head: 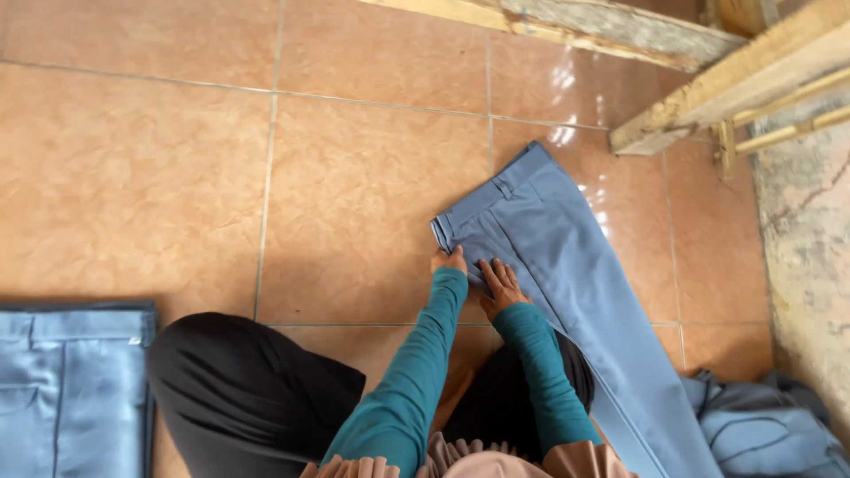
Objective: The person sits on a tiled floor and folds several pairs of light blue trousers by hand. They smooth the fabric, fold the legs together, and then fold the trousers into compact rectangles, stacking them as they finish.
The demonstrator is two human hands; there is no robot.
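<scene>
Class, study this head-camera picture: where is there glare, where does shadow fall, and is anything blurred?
Head view: bright glare on the glossy floor tiles above the blue trousers; soft shadow under the wooden beam; left hand and right hand are sharp; edges look slightly soft.

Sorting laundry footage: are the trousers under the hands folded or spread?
Folded lengthwise: the blue trousers lie as one narrow strip, waistband doubled, both hands pressing it.
</scene>
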